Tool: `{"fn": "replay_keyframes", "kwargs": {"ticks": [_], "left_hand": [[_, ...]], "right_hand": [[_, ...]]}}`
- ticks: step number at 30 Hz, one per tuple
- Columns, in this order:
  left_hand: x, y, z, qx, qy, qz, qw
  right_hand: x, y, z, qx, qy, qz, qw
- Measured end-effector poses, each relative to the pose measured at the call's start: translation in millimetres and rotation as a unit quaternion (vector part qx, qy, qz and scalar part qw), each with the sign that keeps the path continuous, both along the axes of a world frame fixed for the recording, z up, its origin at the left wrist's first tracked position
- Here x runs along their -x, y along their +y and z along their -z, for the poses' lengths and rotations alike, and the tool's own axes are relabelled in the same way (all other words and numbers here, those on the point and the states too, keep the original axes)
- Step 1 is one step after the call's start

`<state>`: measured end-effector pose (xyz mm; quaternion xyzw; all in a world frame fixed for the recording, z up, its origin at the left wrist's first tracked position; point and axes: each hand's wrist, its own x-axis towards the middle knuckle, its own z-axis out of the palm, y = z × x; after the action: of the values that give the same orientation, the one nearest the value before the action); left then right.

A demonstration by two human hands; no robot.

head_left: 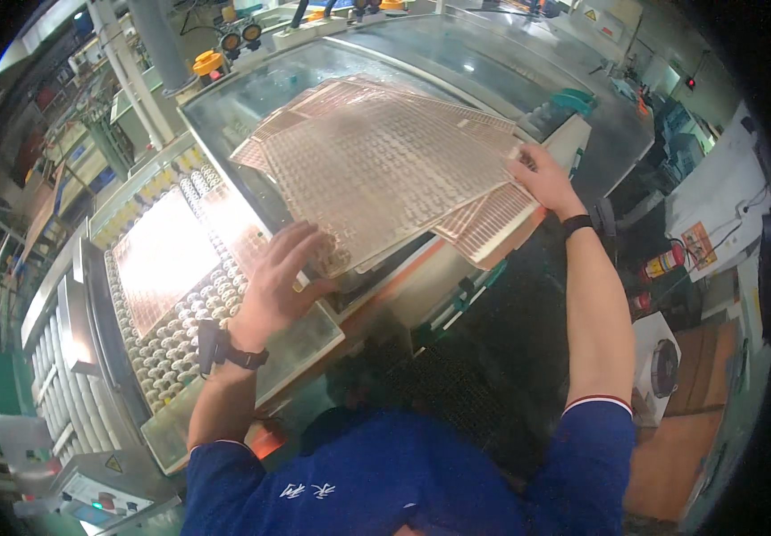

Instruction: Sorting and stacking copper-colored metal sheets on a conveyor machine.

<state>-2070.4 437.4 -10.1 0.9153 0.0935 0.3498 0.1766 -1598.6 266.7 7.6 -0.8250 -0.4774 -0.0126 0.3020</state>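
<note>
A thin, flat circuit board panel (385, 170), dull copper in tone with rows of a fine pattern, lies tilted in front of me. My left hand (280, 279) grips it at the near left corner, fingers along the edge and thumb below them. At its right corner, my right hand (542, 181) pinches the edge. Beneath it, other copper panels (492, 221) with striped patterns are stacked at differing angles and stick out on the right and far sides. The pile rests on a wet-looking glassy machine top (251, 85).
To the left, a conveyor of small rollers (180, 335) carries a shiny copper panel (166, 255) and part of another (231, 219). A control box (99, 496) stands at the lower left. On the right are a fire extinguisher (662, 262) and a white fan unit (658, 366).
</note>
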Motion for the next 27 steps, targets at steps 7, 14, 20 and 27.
{"fn": "replay_keyframes", "kwargs": {"ticks": [7, 14, 20, 27], "left_hand": [[-22.5, 5.9, 6.7, -0.11, -0.074, -0.05, 0.99], [-17.3, 14.9, 3.7, 0.021, -0.193, -0.152, 0.969], [39.0, 29.3, 13.6, 0.069, -0.238, -0.19, 0.95], [86.4, -1.6, 69.1, 0.159, -0.228, -0.279, 0.919]], "right_hand": [[3.7, -1.7, 1.0, -0.004, -0.051, 0.021, 0.998], [7.2, -3.3, -3.0, 0.015, -0.065, 0.038, 0.997], [7.5, -3.2, -1.9, 0.031, -0.084, 0.056, 0.994], [11.7, -3.4, -3.8, 0.012, -0.08, 0.035, 0.996]]}}
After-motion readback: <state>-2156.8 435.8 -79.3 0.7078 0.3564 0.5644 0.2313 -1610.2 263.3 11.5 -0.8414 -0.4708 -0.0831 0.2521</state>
